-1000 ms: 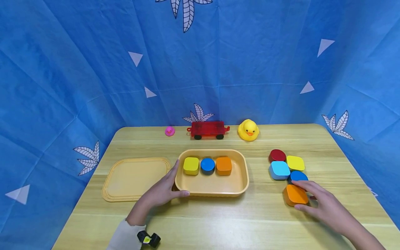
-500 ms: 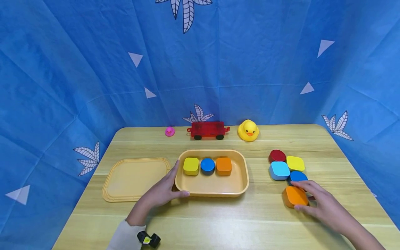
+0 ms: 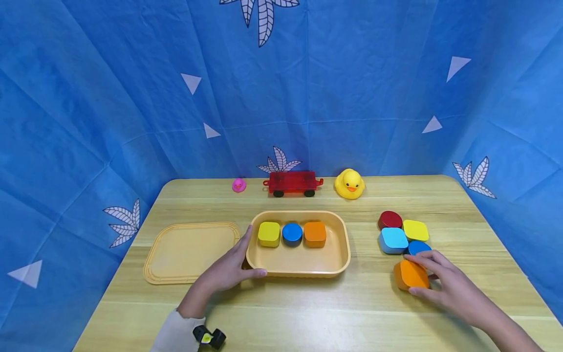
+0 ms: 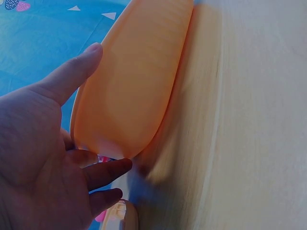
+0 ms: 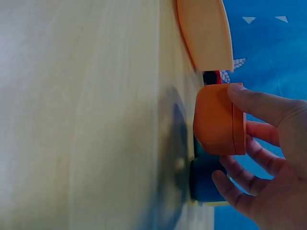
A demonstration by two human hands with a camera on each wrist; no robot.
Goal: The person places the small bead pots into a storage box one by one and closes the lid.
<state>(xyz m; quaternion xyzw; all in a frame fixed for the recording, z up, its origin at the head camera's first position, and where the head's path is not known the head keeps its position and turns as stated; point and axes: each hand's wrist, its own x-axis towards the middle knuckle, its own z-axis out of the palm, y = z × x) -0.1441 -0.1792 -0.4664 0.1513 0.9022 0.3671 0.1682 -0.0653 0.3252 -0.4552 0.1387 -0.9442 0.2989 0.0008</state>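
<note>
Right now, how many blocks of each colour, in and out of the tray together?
Orange blocks: 2
Yellow blocks: 2
Dark blue blocks: 2
Light blue block: 1
Red block: 1
Total: 8

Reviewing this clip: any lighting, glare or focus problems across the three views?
Head view: bright and mostly sharp, with pale glare on the near part of the table. Left wrist view: dimmer, with the left hand and container wall in shade. Right wrist view: also dim, a soft-edged shadow beside the held orange block, wood grain blurry.
</note>
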